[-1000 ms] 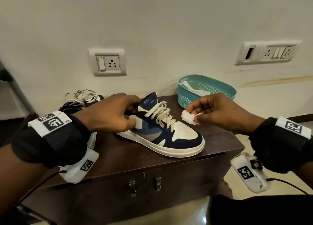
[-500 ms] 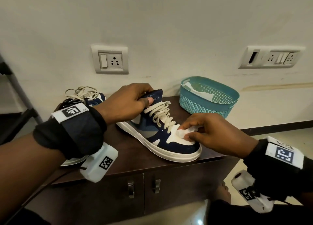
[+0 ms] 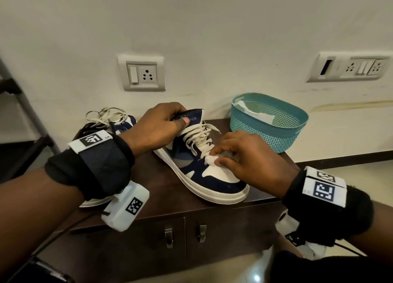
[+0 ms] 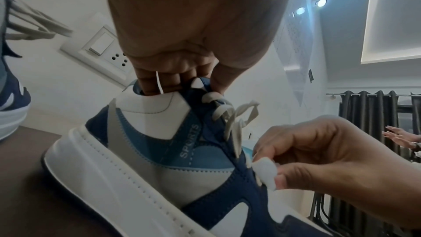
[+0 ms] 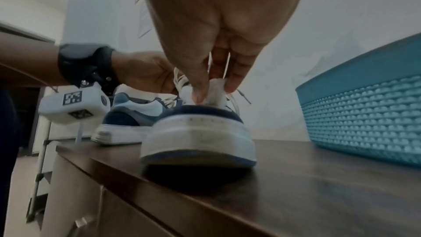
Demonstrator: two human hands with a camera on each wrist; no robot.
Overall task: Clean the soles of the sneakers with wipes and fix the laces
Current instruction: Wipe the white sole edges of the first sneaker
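A: Left hand (image 3: pixel 158 129)?

B: Grasping the sneaker (image 3: pixel 200 163) at its collar — fingers down inside the opening, thumb pressed on the navy tongue (image 3: pixel 189 119). The left wrist view shows the same: fingers tucked behind the white heel panel, thumb against the tongue.

A: Sneaker position?

B: Upright on its sole on the dark wooden counter (image 3: pixel 170 189), below both hands, toe near the counter's front edge. The cream laces (image 3: pixel 198 139) run between the two hands, loosely threaded, ends hanging loose.

A: Right hand (image 3: pixel 248 157)?

B: Pinching a small wad of white wipe (image 3: pixel 210 160) between thumb and fingertips. The wipe sits on the white panel just below the lowest lace crossing, touching the upper. Right wrist view confirms the wad is clamped at the fingertips, directly above the toe cap.

A: Other items?

B: Second sneaker (image 3: pixel 110 123) behind the left wrist, partly hidden by it, laces heaped loose on top. Teal perforated basket (image 3: pixel 270 129) beyond the right hand at the counter's back, against the wall — a white sheet (image 3: pixel 257 113) lies inside it. Wall sockets above. Whether the wipe is damp — cannot tell.
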